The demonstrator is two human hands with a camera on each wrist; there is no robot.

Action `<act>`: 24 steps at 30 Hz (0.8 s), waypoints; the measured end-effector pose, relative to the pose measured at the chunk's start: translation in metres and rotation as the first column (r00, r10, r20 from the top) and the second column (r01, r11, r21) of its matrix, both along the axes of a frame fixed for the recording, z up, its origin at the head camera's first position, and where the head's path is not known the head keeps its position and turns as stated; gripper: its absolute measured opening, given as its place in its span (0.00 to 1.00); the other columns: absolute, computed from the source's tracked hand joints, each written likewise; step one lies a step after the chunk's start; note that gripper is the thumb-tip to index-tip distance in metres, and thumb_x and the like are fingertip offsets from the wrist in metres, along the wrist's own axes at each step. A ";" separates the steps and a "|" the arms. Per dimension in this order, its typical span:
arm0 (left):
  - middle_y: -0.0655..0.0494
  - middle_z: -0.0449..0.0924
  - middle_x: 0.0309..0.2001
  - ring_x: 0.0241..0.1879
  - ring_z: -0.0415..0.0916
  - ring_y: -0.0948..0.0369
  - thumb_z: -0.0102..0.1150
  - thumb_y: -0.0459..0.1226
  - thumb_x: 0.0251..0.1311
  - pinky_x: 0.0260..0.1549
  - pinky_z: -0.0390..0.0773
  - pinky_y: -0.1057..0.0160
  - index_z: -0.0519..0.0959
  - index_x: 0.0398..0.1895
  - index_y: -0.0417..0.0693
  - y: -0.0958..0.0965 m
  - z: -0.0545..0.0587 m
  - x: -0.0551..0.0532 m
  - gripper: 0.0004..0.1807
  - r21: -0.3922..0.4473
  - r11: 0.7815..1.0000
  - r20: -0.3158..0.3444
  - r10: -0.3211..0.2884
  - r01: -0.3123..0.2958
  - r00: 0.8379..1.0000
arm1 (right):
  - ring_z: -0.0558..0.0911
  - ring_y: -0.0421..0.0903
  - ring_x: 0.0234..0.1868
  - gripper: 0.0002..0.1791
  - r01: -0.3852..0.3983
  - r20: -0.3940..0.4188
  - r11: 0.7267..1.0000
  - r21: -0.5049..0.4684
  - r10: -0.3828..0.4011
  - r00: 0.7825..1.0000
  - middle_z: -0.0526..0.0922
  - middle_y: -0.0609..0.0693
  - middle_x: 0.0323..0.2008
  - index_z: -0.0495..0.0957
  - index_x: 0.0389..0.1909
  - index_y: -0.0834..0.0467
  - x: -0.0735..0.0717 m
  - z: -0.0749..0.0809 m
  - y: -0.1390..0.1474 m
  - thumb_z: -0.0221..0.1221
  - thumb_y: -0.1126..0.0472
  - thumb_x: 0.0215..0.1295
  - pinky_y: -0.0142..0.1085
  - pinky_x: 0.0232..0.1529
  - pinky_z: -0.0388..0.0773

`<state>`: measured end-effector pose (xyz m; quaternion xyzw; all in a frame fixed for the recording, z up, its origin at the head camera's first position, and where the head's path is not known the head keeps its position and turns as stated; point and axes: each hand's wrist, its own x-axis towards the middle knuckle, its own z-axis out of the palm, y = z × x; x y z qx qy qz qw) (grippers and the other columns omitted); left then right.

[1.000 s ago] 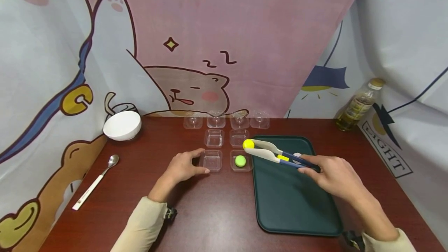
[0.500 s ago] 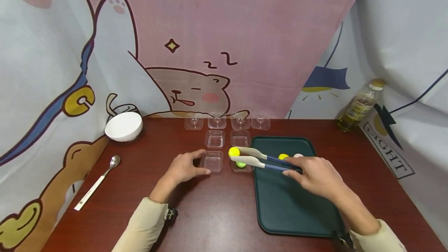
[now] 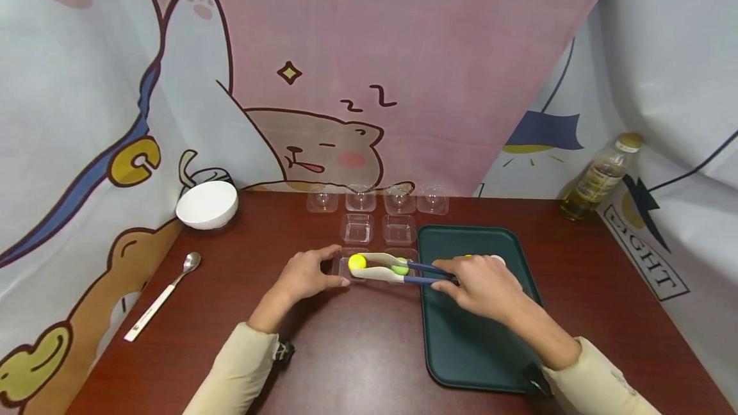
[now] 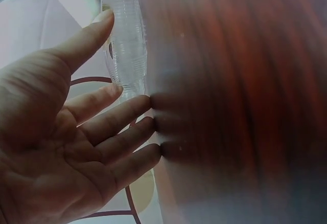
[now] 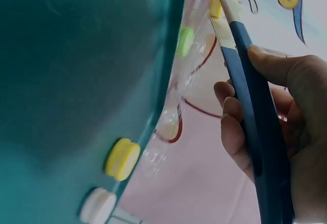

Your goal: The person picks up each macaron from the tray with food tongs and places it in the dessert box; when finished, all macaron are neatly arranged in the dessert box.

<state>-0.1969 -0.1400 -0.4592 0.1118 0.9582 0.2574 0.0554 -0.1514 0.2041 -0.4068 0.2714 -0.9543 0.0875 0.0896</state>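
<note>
My right hand point(image 3: 484, 284) grips blue-handled tongs point(image 3: 416, 280) with pale tips, which pinch a yellow macaron point(image 3: 357, 262). That macaron is over the clear plastic box point(image 3: 339, 266) in the front left of the group. At this box's left side is my left hand point(image 3: 302, 280), fingers extended; its thumb and index fingertips are right at the box wall in the left wrist view. A green macaron point(image 3: 400, 267) sits in the neighbouring box point(image 3: 412, 254), partly hidden by the tongs. On the tray point(image 3: 478, 351), the right wrist view shows another yellow macaron point(image 5: 122, 159) and a whitish one point(image 5: 98, 206).
Two more clear boxes point(image 3: 399, 229) stand behind the front pair, with several clear lids point(image 3: 432, 200) along the back edge. A white bowl point(image 3: 207, 205) and a spoon point(image 3: 163, 300) lie at left. An oil bottle point(image 3: 599, 178) stands at back right.
My right hand has carried the tongs and yellow macaron leftward, past the green macaron, and down to the front left box. My left hand has stayed beside that box.
</note>
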 end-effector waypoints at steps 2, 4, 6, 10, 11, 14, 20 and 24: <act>0.53 0.84 0.60 0.59 0.80 0.43 0.78 0.57 0.45 0.56 0.79 0.44 0.76 0.68 0.56 0.000 0.000 0.000 0.44 -0.011 1.000 -0.016 -0.007 0.006 1.000 | 0.62 0.32 0.16 0.20 -0.008 0.014 1.000 0.012 0.008 1.000 0.87 0.43 0.29 0.87 0.51 0.50 -0.004 0.003 -0.006 0.70 0.45 0.61 0.28 0.14 0.51; 0.53 0.84 0.60 0.59 0.80 0.43 0.78 0.57 0.45 0.55 0.79 0.44 0.76 0.68 0.57 0.000 0.000 0.000 0.44 -0.012 1.000 -0.016 -0.007 0.007 1.000 | 0.62 0.33 0.16 0.20 -0.018 0.028 1.000 0.016 0.017 0.999 0.86 0.43 0.29 0.87 0.52 0.51 -0.008 0.005 -0.011 0.69 0.46 0.62 0.29 0.13 0.51; 0.51 0.84 0.60 0.59 0.80 0.43 0.78 0.57 0.46 0.55 0.79 0.44 0.76 0.68 0.57 0.001 0.001 0.000 0.44 -0.009 1.000 -0.016 -0.012 0.012 1.000 | 0.63 0.33 0.16 0.20 -0.029 0.041 0.999 0.026 0.028 0.999 0.85 0.43 0.28 0.87 0.52 0.52 -0.010 0.008 -0.014 0.69 0.47 0.62 0.29 0.14 0.53; 0.50 0.84 0.59 0.58 0.81 0.44 0.78 0.56 0.46 0.54 0.80 0.44 0.77 0.68 0.56 0.002 0.001 0.001 0.43 -0.009 1.000 -0.020 -0.020 0.020 1.000 | 0.63 0.33 0.16 0.19 -0.046 0.060 0.998 0.044 0.043 0.997 0.84 0.41 0.27 0.86 0.51 0.52 -0.011 0.011 -0.018 0.69 0.48 0.63 0.28 0.14 0.54; 0.50 0.84 0.59 0.58 0.81 0.44 0.78 0.56 0.46 0.54 0.80 0.45 0.77 0.67 0.56 0.002 0.001 0.001 0.43 -0.009 1.000 -0.022 -0.022 0.022 1.000 | 0.63 0.33 0.16 0.19 -0.051 0.062 0.997 0.049 0.048 0.997 0.83 0.41 0.26 0.86 0.51 0.52 -0.012 0.011 -0.019 0.69 0.48 0.63 0.28 0.14 0.54; 0.51 0.84 0.59 0.57 0.81 0.44 0.78 0.57 0.45 0.53 0.80 0.45 0.77 0.67 0.56 0.001 0.001 0.002 0.43 -0.014 1.000 -0.030 -0.020 0.020 0.999 | 0.62 0.33 0.16 0.19 -0.065 0.059 0.996 0.060 0.062 0.996 0.83 0.42 0.26 0.86 0.50 0.53 -0.013 0.014 -0.022 0.69 0.48 0.62 0.28 0.14 0.53; 0.51 0.85 0.59 0.58 0.81 0.44 0.78 0.57 0.46 0.54 0.80 0.45 0.77 0.67 0.57 0.000 0.002 0.002 0.42 -0.008 1.000 -0.022 -0.011 0.011 1.000 | 0.62 0.33 0.16 0.20 -0.082 0.042 0.993 0.082 0.079 0.996 0.84 0.43 0.26 0.86 0.50 0.54 -0.013 0.019 -0.025 0.70 0.48 0.61 0.27 0.13 0.52; 0.51 0.84 0.59 0.60 0.80 0.44 0.78 0.56 0.47 0.55 0.79 0.44 0.76 0.68 0.57 0.000 0.002 0.002 0.42 -0.001 1.000 -0.006 -0.011 0.011 1.000 | 0.63 0.34 0.16 0.19 -0.068 0.047 0.993 0.092 0.064 0.997 0.83 0.43 0.26 0.86 0.50 0.53 -0.012 0.017 -0.025 0.70 0.48 0.62 0.28 0.14 0.54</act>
